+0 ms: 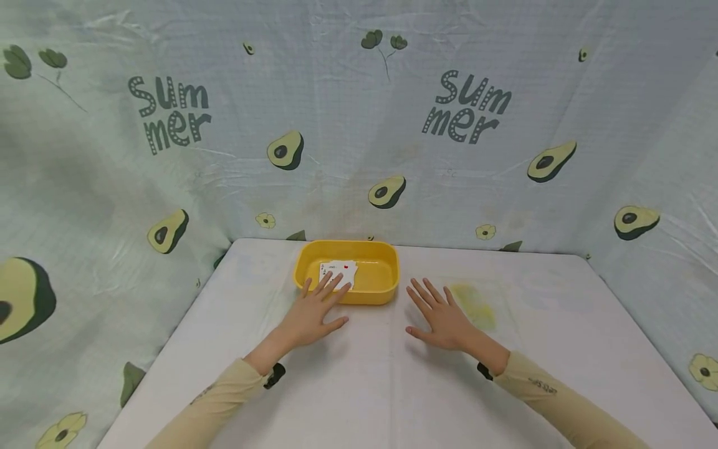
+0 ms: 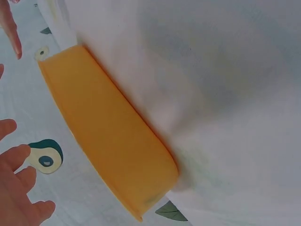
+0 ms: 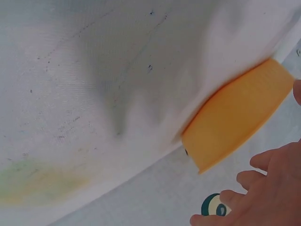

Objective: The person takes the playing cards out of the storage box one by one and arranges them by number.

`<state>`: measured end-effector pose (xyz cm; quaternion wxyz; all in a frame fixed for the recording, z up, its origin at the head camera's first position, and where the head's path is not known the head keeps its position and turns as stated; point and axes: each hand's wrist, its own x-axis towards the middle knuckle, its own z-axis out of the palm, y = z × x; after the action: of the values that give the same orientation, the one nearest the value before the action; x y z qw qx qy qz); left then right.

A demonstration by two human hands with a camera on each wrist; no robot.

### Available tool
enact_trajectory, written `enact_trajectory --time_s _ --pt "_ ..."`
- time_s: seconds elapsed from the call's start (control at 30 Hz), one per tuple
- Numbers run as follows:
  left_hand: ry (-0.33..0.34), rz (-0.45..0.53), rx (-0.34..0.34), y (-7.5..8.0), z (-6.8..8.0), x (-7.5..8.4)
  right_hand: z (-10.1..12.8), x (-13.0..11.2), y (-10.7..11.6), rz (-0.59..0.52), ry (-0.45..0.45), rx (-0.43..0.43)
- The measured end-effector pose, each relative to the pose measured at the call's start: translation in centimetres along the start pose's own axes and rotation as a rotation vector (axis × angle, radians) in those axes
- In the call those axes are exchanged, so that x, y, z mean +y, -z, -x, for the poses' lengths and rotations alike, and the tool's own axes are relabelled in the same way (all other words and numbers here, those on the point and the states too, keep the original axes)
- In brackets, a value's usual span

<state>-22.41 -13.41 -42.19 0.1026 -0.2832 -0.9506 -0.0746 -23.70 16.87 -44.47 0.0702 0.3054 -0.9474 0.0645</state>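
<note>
While both hands lie flat on the table (image 1: 359, 386), nothing is gripped. Left hand (image 1: 311, 315): fingers straight and spread, tips reaching over the near rim of the tray (image 1: 387, 274), just short of the cards (image 1: 338, 272); whether they touch the rim can't be told from the head view. Cards sit inside the tray at its left end, a small loose stack, face up, just beyond the left fingertips. Judgement: thin, light, slick, bendy; hard to lift flat off the smooth tray floor, so slide them to the wall and pinch an edge, thumb under, fingers on top. Tray looks like stiff light plastic, would skid if pushed. Right hand (image 1: 443, 318): fingers straight and apart, palm down, tips just short of the tray's right corner, beside a yellowish stain (image 1: 477, 305).
</note>
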Motion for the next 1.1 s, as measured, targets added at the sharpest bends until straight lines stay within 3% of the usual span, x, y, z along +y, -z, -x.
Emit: enact_trajectory --time_s 0.53,0.83,1.1 --pt "-0.035 0.075 0.111 0.9 -1.2 -3.3 -2.7 0.3 1.1 0.026 0.008 -0.024" --pt "0.046 0.087 0.103 1.8 -2.5 -5.9 -4.5 -0.1 1.3 0.024 0.028 -0.035" --pt "0.098 0.073 0.065 1.3 -3.2 -8.0 -6.2 -0.5 1.6 0.021 0.042 -0.049"
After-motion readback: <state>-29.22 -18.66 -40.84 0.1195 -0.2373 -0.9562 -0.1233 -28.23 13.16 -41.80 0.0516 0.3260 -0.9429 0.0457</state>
